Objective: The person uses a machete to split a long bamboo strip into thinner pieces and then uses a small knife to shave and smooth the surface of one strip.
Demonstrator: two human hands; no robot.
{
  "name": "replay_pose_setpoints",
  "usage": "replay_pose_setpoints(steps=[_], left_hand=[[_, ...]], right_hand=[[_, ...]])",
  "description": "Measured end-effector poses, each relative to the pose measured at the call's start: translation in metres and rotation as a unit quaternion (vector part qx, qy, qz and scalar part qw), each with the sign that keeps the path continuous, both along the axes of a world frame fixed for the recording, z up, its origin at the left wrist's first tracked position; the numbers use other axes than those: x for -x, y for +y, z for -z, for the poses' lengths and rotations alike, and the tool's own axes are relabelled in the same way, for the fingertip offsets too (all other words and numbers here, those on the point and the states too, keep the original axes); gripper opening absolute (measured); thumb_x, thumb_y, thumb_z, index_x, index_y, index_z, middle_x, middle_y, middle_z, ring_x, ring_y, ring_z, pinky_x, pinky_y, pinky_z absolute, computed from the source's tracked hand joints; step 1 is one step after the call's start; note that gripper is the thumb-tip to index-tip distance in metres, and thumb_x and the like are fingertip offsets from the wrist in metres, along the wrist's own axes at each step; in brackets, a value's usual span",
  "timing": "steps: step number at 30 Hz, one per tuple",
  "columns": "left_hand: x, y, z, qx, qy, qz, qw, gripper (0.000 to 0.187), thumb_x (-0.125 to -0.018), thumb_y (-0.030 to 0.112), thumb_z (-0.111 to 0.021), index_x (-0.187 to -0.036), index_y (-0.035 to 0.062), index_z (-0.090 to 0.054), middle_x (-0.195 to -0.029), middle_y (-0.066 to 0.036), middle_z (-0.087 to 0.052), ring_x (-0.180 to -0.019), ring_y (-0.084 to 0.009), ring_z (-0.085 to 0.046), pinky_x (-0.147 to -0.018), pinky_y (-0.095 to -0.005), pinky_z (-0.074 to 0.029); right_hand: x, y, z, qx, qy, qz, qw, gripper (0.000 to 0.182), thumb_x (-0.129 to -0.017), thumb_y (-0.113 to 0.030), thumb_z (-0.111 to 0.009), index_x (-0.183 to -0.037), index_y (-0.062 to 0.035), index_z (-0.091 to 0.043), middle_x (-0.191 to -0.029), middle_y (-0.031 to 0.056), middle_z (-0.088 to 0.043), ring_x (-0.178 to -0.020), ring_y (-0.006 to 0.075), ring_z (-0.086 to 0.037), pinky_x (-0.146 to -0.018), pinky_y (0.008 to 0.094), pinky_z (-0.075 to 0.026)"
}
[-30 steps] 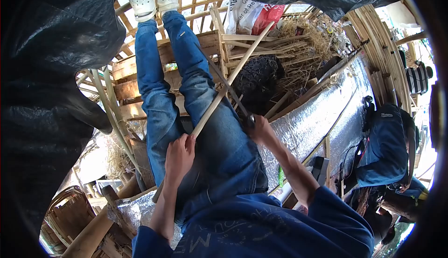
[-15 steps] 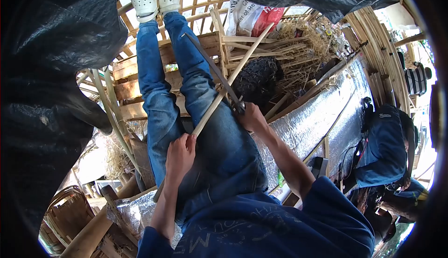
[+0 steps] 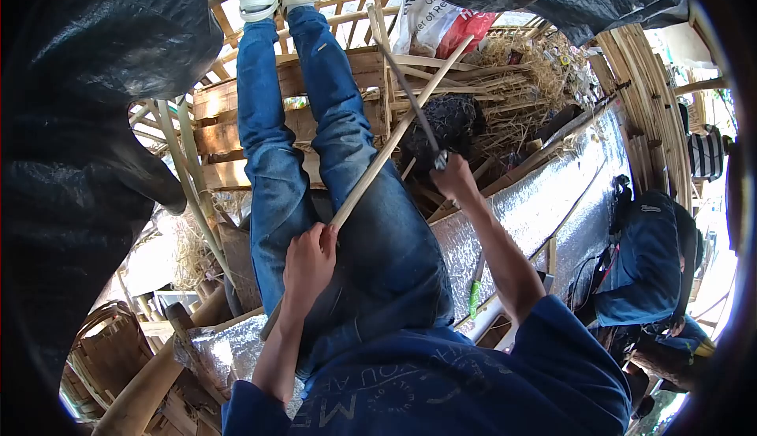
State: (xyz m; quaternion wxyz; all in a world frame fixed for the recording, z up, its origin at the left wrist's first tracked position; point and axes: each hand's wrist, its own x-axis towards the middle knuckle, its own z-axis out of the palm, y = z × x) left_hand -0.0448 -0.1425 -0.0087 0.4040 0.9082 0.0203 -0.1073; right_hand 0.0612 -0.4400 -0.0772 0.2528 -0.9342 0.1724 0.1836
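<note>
Black plastic sheeting (image 3: 71,121) hangs down the left side and along the top edge of the frame. Foil-faced sheeting (image 3: 544,191) slants across the right of centre, and your legs (image 3: 394,231), in blue jeans, stretch from the middle to the top edge. At the right, another person (image 3: 643,258), in dark blue, is bent just beyond the foil. Straw (image 3: 540,77) lies upper right of centre, near a red and white sack (image 3: 430,22). From the middle of the frame a wooden strip (image 3: 371,174) slants over your right thigh toward that sack; a long blade (image 3: 404,81) crosses it in the view, but whether they touch I cannot tell. Right of centre, your right hand (image 3: 455,177) has its fingers clenched around the blade's handle; your left hand (image 3: 310,265), below centre, grips the strip's lower end. Should that left grip loosen, the strip could roll and the edge skid into your thigh or knee. An overlong stroke toward you could reach your left fingers, since no guard or glove shows.
</note>
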Motion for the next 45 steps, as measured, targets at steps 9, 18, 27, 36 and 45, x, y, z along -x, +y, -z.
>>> replay_pose_setpoints(steps=[9,18,27,36,45], left_hand=[[-0.002,0.003,0.001,0.012,0.054,0.001,0.998,0.033,-0.097,0.026,-0.049,-0.077,0.0003,-0.055,-0.066,-0.022,-0.06,-0.067,-0.0421,-0.06,-0.061,-0.0484,-0.046],[0.002,0.003,0.001,-0.029,-0.032,0.024,0.999,0.029,-0.096,0.022,-0.051,-0.076,0.0011,-0.054,-0.062,-0.019,-0.059,-0.06,-0.0387,-0.059,-0.056,-0.0454,-0.044],[0.0,0.001,-0.009,-0.031,0.003,0.019,0.999,0.027,-0.096,0.02,-0.052,-0.077,0.0004,-0.055,-0.066,-0.022,-0.059,-0.067,-0.0414,-0.06,-0.058,-0.047,-0.046],[-0.005,-0.004,-0.009,-0.038,0.052,-0.008,0.998,0.029,-0.096,0.023,-0.051,-0.079,-0.0002,-0.056,-0.072,-0.023,-0.062,-0.071,-0.0427,-0.061,-0.06,-0.0478,-0.047],[-0.005,0.003,-0.004,0.01,0.061,0.003,0.998,0.029,-0.097,0.024,-0.051,-0.08,-0.0002,-0.056,-0.072,-0.022,-0.062,-0.071,-0.0421,-0.061,-0.062,-0.0485,-0.046]], right_hand=[[0.123,0.019,-0.083,-0.034,0.135,-0.016,0.99,0.034,-0.075,-0.011,-0.065,-0.107,-0.0019,-0.062,-0.093,0.0254,-0.066,-0.093,0.0378,-0.065,-0.078,0.0441,-0.05],[0.11,0.014,-0.031,-0.039,0.069,-0.024,0.997,0.027,-0.077,-0.015,-0.066,-0.099,-0.0012,-0.064,-0.081,0.023,-0.066,-0.079,0.0314,-0.067,-0.067,0.0427,-0.05],[-0.013,0.017,0.008,0.042,0.024,-0.01,0.999,0.024,-0.078,-0.016,-0.062,-0.09,0.0039,-0.064,-0.068,0.0209,-0.066,-0.061,0.03,-0.068,-0.055,0.0401,-0.053],[0.018,0.017,-0.015,-0.067,0.079,0.034,0.994,0.027,-0.076,-0.017,-0.063,-0.094,0.0033,-0.062,-0.066,0.02,-0.064,-0.057,0.0297,-0.066,-0.05,0.0387,-0.051],[0.139,-0.001,-0.079,-0.198,0.197,0.116,0.953,0.032,-0.078,-0.011,-0.067,-0.102,0.0069,-0.056,-0.06,0.0128,-0.06,-0.048,0.0207,-0.06,-0.042,0.0335,-0.046]])
